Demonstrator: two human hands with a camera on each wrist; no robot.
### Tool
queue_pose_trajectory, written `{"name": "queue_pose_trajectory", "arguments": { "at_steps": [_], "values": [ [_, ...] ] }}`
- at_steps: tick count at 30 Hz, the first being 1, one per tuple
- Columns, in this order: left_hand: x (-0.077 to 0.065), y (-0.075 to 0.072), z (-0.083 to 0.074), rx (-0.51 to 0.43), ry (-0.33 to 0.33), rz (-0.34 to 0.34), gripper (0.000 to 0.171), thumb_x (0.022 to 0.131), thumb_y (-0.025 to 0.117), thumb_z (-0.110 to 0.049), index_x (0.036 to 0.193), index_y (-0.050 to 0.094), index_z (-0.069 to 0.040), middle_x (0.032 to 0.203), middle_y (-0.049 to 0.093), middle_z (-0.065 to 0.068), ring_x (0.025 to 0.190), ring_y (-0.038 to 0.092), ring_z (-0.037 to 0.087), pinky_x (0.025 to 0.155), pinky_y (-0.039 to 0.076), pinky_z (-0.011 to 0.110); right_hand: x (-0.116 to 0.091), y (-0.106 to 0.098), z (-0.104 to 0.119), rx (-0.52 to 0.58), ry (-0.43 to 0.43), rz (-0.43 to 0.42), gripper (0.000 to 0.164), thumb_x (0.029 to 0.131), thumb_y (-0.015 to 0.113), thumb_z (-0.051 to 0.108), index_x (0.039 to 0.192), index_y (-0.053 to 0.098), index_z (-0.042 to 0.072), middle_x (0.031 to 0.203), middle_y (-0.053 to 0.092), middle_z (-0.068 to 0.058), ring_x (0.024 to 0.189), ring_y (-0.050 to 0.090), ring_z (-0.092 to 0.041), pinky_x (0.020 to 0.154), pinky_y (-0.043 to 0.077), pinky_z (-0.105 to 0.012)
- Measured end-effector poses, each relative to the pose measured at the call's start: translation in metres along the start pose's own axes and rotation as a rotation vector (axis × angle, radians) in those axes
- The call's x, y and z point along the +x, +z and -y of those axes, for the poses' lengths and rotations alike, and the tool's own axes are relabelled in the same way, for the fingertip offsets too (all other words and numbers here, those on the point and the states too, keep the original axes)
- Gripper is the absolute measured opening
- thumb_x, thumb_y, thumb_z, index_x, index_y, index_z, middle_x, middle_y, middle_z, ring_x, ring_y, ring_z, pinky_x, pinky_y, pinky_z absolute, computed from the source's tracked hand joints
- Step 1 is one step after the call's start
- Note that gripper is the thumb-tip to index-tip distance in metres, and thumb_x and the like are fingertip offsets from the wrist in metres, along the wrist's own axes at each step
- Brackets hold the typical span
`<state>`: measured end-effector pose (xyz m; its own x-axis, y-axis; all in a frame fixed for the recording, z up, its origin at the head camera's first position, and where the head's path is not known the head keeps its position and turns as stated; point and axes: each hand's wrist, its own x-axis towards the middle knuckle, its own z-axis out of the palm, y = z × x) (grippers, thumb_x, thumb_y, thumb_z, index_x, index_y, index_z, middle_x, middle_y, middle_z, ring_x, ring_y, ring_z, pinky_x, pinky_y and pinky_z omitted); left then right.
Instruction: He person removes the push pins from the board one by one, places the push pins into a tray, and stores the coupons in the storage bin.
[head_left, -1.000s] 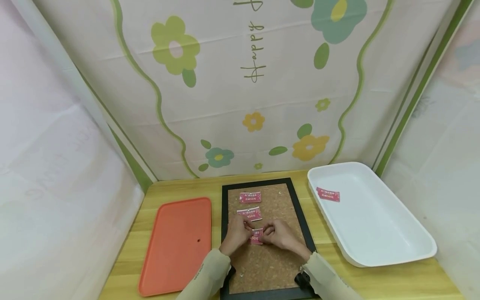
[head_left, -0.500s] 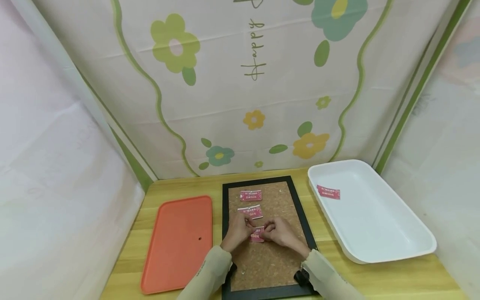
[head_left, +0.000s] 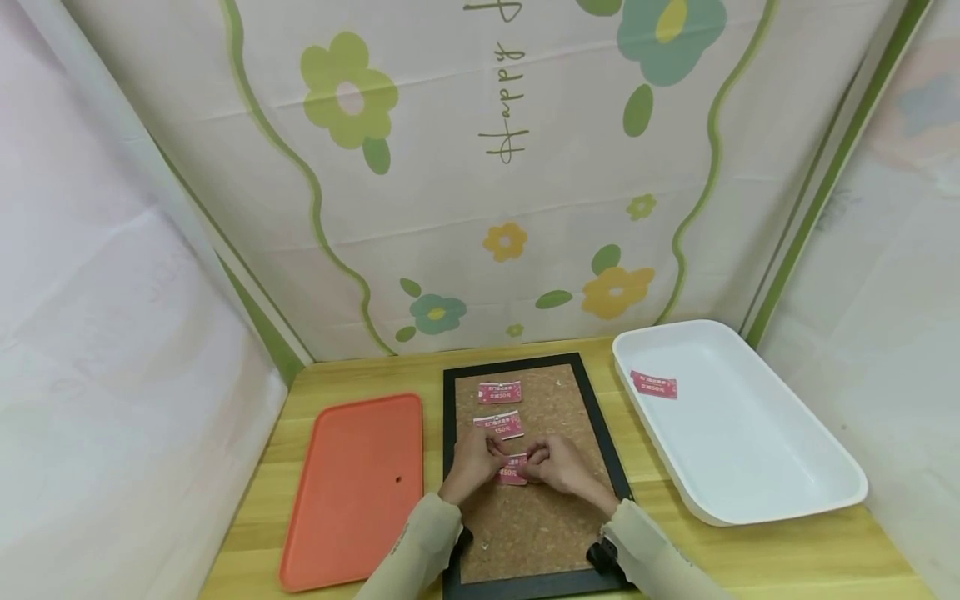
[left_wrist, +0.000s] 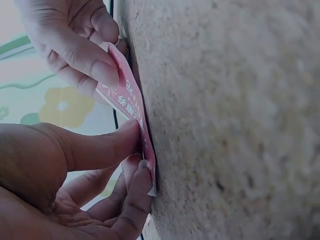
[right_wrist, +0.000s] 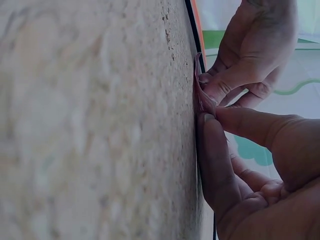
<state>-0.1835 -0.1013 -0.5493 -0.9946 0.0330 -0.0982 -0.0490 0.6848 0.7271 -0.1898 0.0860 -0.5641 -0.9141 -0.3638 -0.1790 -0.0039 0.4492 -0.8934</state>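
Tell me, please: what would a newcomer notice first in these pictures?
Probably the orange tray at the left of the table and the large white tray at its right, one pink ticket inside. Between them, both hands pinch another pink ticket at the cork board.

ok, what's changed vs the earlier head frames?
No clear move, grasp or release; the head view only shifts slightly. Left hand and right hand still pinch the pink coupon over the corkboard; the coupon in the white tray stayed put.
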Motion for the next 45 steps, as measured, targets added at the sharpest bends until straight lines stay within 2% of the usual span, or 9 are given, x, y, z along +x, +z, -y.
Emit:
{"name": "queue_pose_trajectory", "arguments": {
  "at_steps": [10, 17, 23, 30, 35, 40, 45],
  "values": [
    [0.0, 0.002, -0.001, -0.004, -0.012, -0.029, 0.012, 0.084, 0.083, 0.0, 0.078, 0.078, -0.009, 0.075, 0.069, 0.001, 0.065, 0.059, 0.008, 0.055, 0.046, 0.022, -0.001, 0.0, -0.001, 0.019, 0.004, -0.004, 0.019, 0.09, 0.079, 0.007, 0.103, 0.07, -0.002, 0.083, 0.079, -0.011, 0.072, 0.071, -0.014, 0.061, 0.052, -0.026],
    [-0.001, 0.002, 0.001, -0.005, 0.004, -0.023, 0.013, 0.085, 0.082, 0.001, 0.078, 0.077, -0.01, 0.076, 0.07, 0.0, 0.067, 0.06, 0.008, 0.056, 0.047, 0.022, 0.0, 0.002, -0.001, 0.035, 0.023, -0.014, 0.018, 0.09, 0.078, 0.007, 0.104, 0.07, -0.002, 0.082, 0.078, -0.009, 0.071, 0.071, -0.012, 0.06, 0.053, -0.024],
    [-0.002, 0.0, 0.003, -0.055, 0.027, 0.015, 0.012, 0.083, 0.083, 0.001, 0.079, 0.077, -0.008, 0.075, 0.072, 0.001, 0.065, 0.06, 0.007, 0.056, 0.047, 0.022, -0.001, 0.002, -0.002, 0.052, 0.007, -0.014, 0.017, 0.092, 0.075, 0.004, 0.105, 0.069, -0.004, 0.084, 0.079, -0.011, 0.074, 0.074, -0.015, 0.063, 0.057, -0.027],
    [-0.003, -0.003, 0.004, -0.138, 0.042, 0.066, 0.007, 0.088, 0.077, 0.003, 0.084, 0.076, -0.003, 0.08, 0.074, 0.007, 0.069, 0.063, 0.008, 0.061, 0.051, 0.022, -0.001, 0.0, -0.003, 0.054, 0.018, -0.012, 0.018, 0.093, 0.075, 0.008, 0.106, 0.068, -0.002, 0.084, 0.078, -0.009, 0.074, 0.073, -0.014, 0.065, 0.06, -0.029],
    [-0.006, -0.003, 0.003, -0.139, 0.053, 0.065, 0.009, 0.09, 0.073, 0.006, 0.088, 0.077, -0.002, 0.081, 0.073, 0.008, 0.07, 0.06, 0.01, 0.061, 0.048, 0.022, -0.005, -0.003, -0.004, 0.086, 0.0, -0.001, 0.017, 0.095, 0.072, 0.005, 0.108, 0.067, -0.005, 0.085, 0.078, -0.011, 0.072, 0.074, -0.017, 0.065, 0.063, -0.032],
    [-0.009, -0.007, -0.002, -0.18, 0.023, 0.065, 0.009, 0.094, 0.073, 0.0, 0.099, 0.077, -0.005, 0.088, 0.073, 0.007, 0.077, 0.064, 0.013, 0.067, 0.054, 0.028, -0.006, -0.01, -0.002, 0.114, -0.005, -0.01, 0.019, 0.097, 0.07, 0.004, 0.112, 0.067, -0.007, 0.088, 0.077, -0.013, 0.071, 0.075, -0.019, 0.065, 0.064, -0.033],
    [-0.008, -0.008, -0.004, -0.232, 0.032, 0.075, 0.012, 0.093, 0.075, -0.001, 0.104, 0.074, -0.005, 0.09, 0.074, 0.008, 0.082, 0.068, 0.015, 0.074, 0.059, 0.032, -0.003, -0.017, 0.002, 0.102, 0.008, -0.046, 0.02, 0.097, 0.071, 0.005, 0.113, 0.066, -0.005, 0.087, 0.076, -0.011, 0.07, 0.074, -0.018, 0.065, 0.063, -0.034]
  ]
}}
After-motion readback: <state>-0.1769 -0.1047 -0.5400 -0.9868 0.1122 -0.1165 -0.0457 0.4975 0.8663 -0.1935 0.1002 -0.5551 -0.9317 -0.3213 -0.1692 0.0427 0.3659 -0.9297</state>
